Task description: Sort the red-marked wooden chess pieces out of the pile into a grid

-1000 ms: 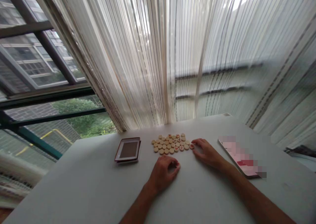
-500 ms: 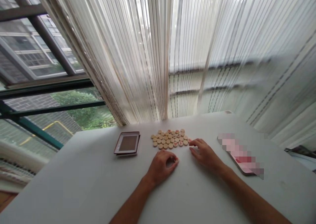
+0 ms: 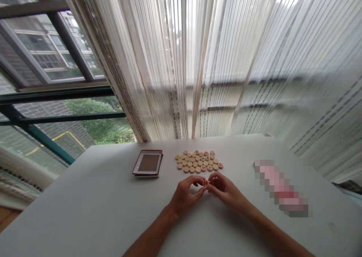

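With nearly closed fingers, your left hand and right hand pinch the red-marked xiangqi piece, at six o'clock from the clustered discs; probably light, rigid and slightly slick, it is best held edgewise.

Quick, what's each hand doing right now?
Left hand: closed, pinching a round red-marked piece.
Right hand: closed too, pinching the same piece from its other side.

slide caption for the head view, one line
Left hand and right hand hold one marked disc near a cluster of wooden discs.
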Motion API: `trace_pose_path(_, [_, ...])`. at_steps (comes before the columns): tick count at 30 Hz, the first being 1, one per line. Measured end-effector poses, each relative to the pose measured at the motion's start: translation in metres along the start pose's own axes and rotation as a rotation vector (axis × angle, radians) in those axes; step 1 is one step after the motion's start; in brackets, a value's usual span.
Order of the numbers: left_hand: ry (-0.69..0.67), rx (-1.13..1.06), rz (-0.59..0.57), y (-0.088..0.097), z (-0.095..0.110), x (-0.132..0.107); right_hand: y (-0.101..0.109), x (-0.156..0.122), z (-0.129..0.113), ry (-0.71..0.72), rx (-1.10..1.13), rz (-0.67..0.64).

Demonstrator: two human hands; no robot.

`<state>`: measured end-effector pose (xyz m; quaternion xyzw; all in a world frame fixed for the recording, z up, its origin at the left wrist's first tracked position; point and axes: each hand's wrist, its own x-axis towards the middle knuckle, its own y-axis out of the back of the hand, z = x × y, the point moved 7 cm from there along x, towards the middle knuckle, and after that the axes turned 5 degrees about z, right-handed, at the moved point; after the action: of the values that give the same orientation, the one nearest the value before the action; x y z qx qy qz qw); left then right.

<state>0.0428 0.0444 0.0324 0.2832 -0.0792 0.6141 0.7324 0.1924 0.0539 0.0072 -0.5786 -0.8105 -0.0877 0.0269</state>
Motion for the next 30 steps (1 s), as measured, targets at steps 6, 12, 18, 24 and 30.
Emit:
trace_pose_path(6, [0.118,-0.125,0.018,-0.006,-0.008,-0.003,0.000,-0.002,0.003,-0.007,0.045,-0.019])
trace_pose_path(12, [0.182,-0.121,-0.021,-0.006,-0.011,-0.001,0.001,-0.002,0.002,0.003,0.007,0.003])
trace_pose_path(18, [0.215,-0.140,-0.035,-0.008,-0.017,-0.001,0.002,-0.001,0.001,0.005,-0.074,0.031])
trace_pose_path(24, [0.250,-0.220,0.000,-0.006,-0.027,0.001,-0.004,0.012,-0.004,0.013,-0.060,0.036])
trace_pose_path(30, [0.256,-0.273,0.040,-0.003,-0.032,0.003,-0.010,0.019,-0.006,0.026,0.009,0.072])
